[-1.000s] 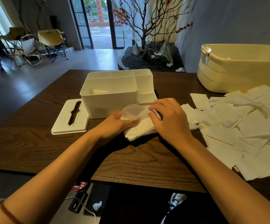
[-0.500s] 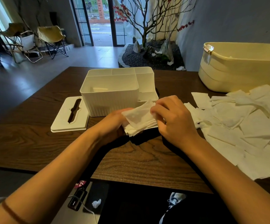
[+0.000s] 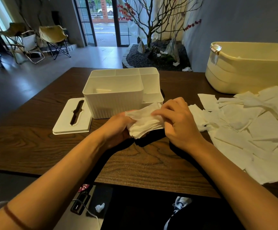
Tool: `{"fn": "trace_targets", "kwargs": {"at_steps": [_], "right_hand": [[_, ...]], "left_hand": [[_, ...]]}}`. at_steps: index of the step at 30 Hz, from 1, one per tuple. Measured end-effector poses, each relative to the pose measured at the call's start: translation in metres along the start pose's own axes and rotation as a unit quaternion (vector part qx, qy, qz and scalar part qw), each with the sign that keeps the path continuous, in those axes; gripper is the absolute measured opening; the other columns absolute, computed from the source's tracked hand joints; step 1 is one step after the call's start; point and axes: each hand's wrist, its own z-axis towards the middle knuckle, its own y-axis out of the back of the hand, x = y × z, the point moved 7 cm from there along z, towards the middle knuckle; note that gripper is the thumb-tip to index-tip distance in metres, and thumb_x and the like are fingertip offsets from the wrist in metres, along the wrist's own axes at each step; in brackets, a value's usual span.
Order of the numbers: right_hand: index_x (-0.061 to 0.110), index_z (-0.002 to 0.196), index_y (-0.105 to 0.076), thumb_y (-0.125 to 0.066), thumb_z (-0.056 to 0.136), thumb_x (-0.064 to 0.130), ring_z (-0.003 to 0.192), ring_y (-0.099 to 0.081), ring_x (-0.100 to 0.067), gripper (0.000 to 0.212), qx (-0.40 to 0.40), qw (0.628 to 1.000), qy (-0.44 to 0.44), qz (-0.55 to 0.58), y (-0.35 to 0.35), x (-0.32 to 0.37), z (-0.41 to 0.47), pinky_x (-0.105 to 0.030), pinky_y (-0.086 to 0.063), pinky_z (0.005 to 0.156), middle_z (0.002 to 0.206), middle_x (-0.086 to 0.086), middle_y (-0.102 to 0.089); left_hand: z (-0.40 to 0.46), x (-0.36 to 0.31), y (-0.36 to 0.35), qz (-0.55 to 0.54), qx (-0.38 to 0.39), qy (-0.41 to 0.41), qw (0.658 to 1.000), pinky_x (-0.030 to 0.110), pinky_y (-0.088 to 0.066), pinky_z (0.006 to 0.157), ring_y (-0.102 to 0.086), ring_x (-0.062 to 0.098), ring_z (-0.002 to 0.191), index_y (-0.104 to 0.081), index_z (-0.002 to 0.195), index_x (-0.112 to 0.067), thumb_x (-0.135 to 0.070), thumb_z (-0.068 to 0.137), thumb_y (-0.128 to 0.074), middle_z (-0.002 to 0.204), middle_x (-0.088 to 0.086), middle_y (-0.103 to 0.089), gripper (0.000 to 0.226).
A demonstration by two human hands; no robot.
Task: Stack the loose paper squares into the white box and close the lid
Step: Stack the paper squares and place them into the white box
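Paper squares (image 3: 145, 125) gathered into a small stack sit between both hands, just above the table (image 3: 135, 163) and just in front of the white box (image 3: 113, 97). Left hand (image 3: 118, 125) cups the stack from beneath and at its left edge, fingers curled round it. Right hand (image 3: 176, 120) bends its fingers onto the top sheet at the right edge, pinching or pressing it down; which of the two I cannot tell. The sheets look thin, limp and very light, so I judge they will slide, fan out and crease easily. Holding opposite edges with support underneath should keep them square.

Beyond the grip, the box stands open, its large compartment holding what looks like a sheet or two. To the left of the hands lies the lid (image 3: 71, 117), flat on the table, slot up. To the right of the grip spreads a wide heap of loose squares (image 3: 251, 130), with a cream tub (image 3: 251, 70) behind it.
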Motion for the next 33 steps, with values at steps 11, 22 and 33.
{"fn": "trace_targets", "kwargs": {"at_steps": [11, 22, 33], "right_hand": [[0.009, 0.092, -0.076, -0.054, 0.089, 0.011, 0.093, -0.047, -0.020, 0.023, -0.010, 0.998, 0.037, -0.049, 0.001, 0.004, -0.004, -0.043, -0.049, 0.068, 0.091, -0.007, -0.066], [0.011, 0.086, -0.078, -0.062, 0.082, 0.006, 0.094, -0.047, -0.020, 0.017, 0.004, 0.994, 0.077, -0.080, -0.001, 0.006, -0.007, -0.039, -0.054, 0.065, 0.091, -0.008, -0.069], [0.016, 0.089, -0.078, -0.060, 0.081, 0.013, 0.089, -0.058, -0.027, 0.021, 0.026, 0.984, 0.107, -0.142, -0.004, 0.004, -0.014, -0.029, -0.045, 0.071, 0.094, -0.006, -0.071]], "left_hand": [[-0.001, 0.001, 0.006, 0.029, -0.039, 0.012, 0.999, 0.031, -0.059, 0.062, -0.068, 0.018, 0.084, -0.061, 0.130, -0.009, -0.012, 0.103, -0.051, 0.110, 0.012, -0.070, 0.029], [-0.013, -0.004, 0.002, -0.122, -0.003, 0.067, 0.990, 0.042, -0.062, 0.068, -0.065, 0.039, 0.108, -0.058, 0.126, -0.004, -0.029, 0.091, -0.038, 0.124, 0.021, -0.068, 0.047], [-0.006, 0.000, 0.002, 0.078, -0.053, 0.122, 0.988, 0.027, -0.058, 0.062, -0.067, 0.020, 0.082, -0.058, 0.127, -0.009, -0.016, 0.097, -0.056, 0.108, 0.015, -0.064, 0.030]]}}
